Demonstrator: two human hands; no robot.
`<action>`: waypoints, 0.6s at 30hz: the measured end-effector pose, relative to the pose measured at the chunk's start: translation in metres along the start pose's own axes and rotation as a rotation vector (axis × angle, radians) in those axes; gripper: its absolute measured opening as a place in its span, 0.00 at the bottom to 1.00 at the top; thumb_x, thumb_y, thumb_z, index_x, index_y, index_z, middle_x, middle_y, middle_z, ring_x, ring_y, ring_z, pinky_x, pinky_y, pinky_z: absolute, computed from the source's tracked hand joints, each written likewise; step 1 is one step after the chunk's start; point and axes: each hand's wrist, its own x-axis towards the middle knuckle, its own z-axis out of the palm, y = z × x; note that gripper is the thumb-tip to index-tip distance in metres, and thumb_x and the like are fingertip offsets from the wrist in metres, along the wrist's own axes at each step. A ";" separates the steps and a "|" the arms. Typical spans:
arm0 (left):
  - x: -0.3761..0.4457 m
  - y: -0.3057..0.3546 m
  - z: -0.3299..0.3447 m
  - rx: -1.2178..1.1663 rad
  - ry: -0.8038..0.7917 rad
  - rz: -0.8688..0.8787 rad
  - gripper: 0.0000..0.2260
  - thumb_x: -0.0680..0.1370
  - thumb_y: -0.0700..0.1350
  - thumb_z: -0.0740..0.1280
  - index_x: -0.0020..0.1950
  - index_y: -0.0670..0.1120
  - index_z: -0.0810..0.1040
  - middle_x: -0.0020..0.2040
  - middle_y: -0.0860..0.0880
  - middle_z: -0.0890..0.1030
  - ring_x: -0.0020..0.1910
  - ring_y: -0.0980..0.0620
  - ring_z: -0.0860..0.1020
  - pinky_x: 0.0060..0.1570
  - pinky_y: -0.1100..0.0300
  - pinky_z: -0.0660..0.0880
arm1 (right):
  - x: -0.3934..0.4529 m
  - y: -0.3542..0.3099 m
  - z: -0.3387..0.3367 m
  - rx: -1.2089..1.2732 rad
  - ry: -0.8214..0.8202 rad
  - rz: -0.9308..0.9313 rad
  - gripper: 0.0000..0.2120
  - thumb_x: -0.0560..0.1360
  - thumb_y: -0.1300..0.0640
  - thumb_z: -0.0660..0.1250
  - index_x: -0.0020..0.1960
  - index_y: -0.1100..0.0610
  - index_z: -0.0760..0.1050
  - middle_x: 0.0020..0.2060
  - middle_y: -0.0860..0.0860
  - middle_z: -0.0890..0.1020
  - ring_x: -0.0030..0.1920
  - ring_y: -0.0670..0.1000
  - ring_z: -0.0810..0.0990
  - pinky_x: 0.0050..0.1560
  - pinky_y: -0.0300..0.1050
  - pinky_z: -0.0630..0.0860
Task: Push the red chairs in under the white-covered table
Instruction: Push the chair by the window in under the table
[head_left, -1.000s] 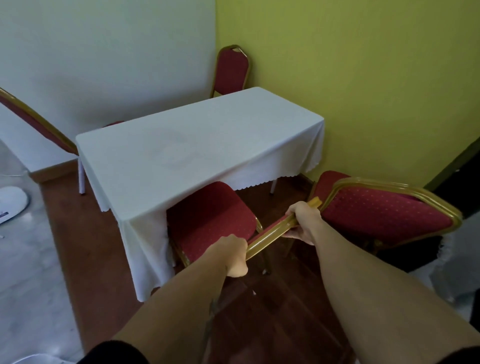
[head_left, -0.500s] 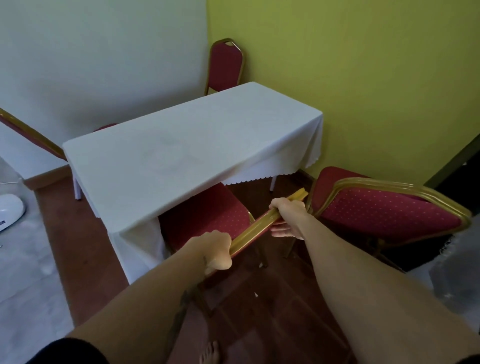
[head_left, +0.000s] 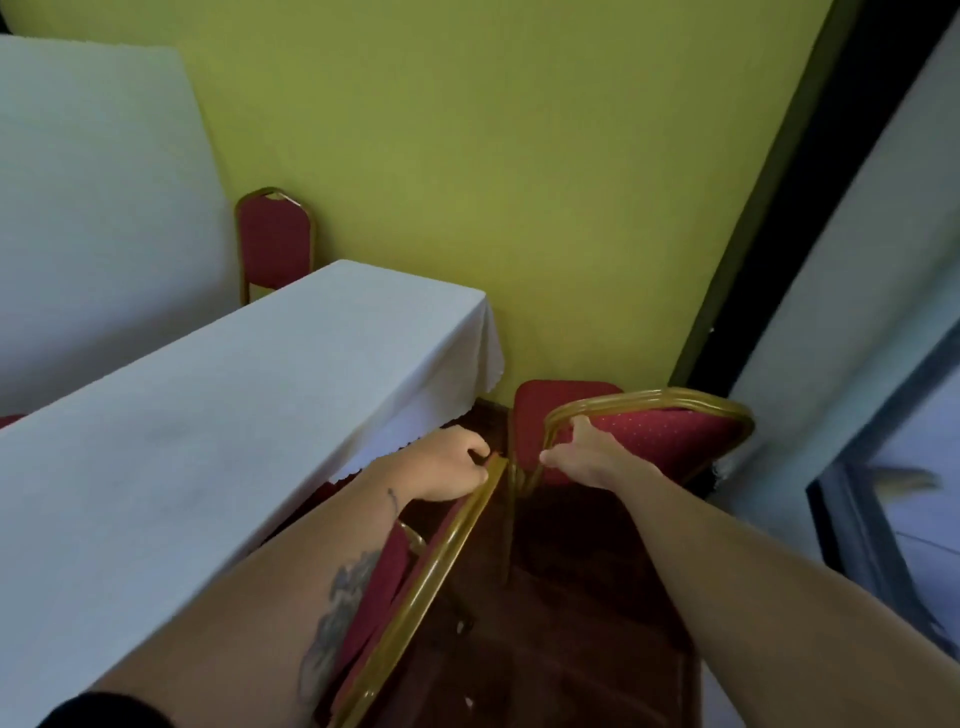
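Now left hand gripping near chair, right hand on corner chair

Worktop as landmark: one chair tucked at its near side, a second chair off its right corner, a third chair behind its far end.

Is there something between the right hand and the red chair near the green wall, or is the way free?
Nothing visible blocks it: the right hand already reaches the gold frame of the red padded chair. The left hand holds the neighbouring chair's gold backrest.
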 end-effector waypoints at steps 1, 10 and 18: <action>0.010 0.009 -0.001 0.004 0.010 0.040 0.22 0.80 0.48 0.63 0.75 0.50 0.73 0.67 0.48 0.80 0.57 0.50 0.81 0.62 0.50 0.77 | 0.000 0.009 -0.010 -0.047 0.050 0.013 0.47 0.77 0.47 0.69 0.86 0.57 0.46 0.82 0.63 0.60 0.81 0.68 0.60 0.77 0.67 0.64; 0.104 0.086 0.007 0.032 0.098 0.263 0.19 0.81 0.43 0.63 0.72 0.50 0.76 0.67 0.48 0.80 0.63 0.49 0.80 0.64 0.51 0.77 | 0.034 0.072 -0.095 -0.296 0.199 0.110 0.42 0.76 0.51 0.67 0.85 0.54 0.51 0.83 0.61 0.54 0.81 0.67 0.54 0.74 0.66 0.67; 0.206 0.138 0.022 0.193 0.041 0.170 0.31 0.79 0.46 0.69 0.81 0.50 0.63 0.79 0.49 0.66 0.77 0.47 0.66 0.72 0.50 0.68 | 0.121 0.128 -0.144 -0.377 0.077 0.100 0.40 0.76 0.51 0.67 0.84 0.52 0.54 0.82 0.59 0.58 0.80 0.67 0.57 0.74 0.68 0.66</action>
